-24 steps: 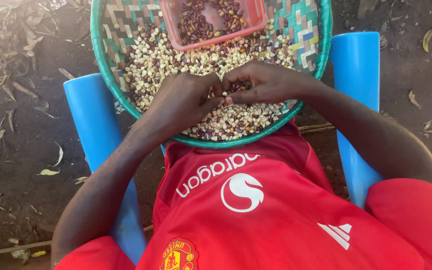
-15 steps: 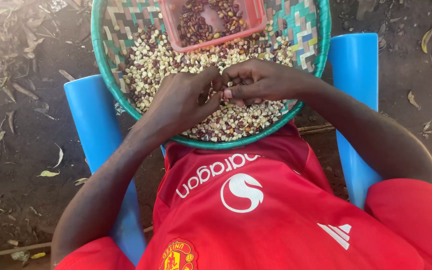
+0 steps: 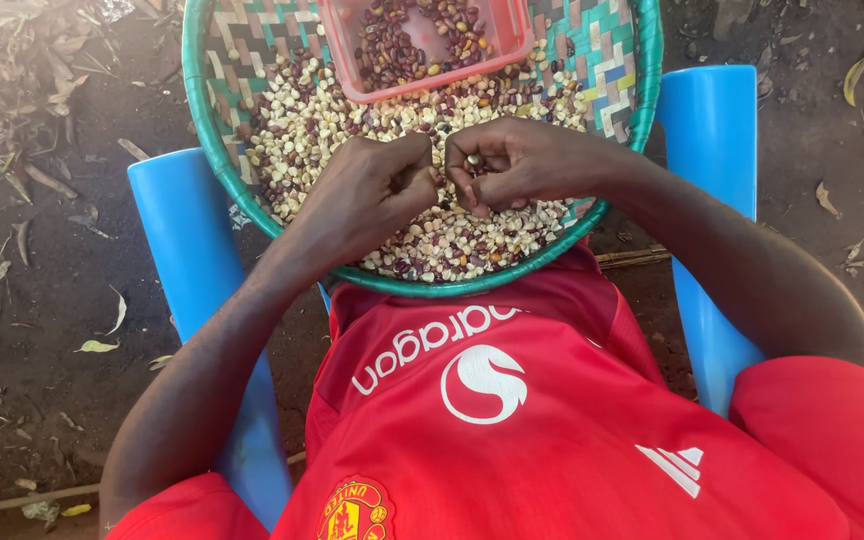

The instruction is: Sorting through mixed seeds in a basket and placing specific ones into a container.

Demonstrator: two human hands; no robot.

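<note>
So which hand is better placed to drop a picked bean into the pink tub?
Probably the right hand: a small kernel shows at its fingertips, and the pink tub lies just beyond it. The left hand is curled, contents hidden.

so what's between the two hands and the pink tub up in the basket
In the head view, a spread of pale kernels mixed with dark red beans covers the woven basket between the left hand, right hand and pink tub.

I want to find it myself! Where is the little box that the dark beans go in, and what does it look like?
Look at the big round woven tray with the green rim, resting between the blue chair arms. At its far side, beyond both hands, sits a pink plastic box. It is the only square-cornered container, and it holds mostly dark red beans, while pale kernels cover the tray around it.
</note>
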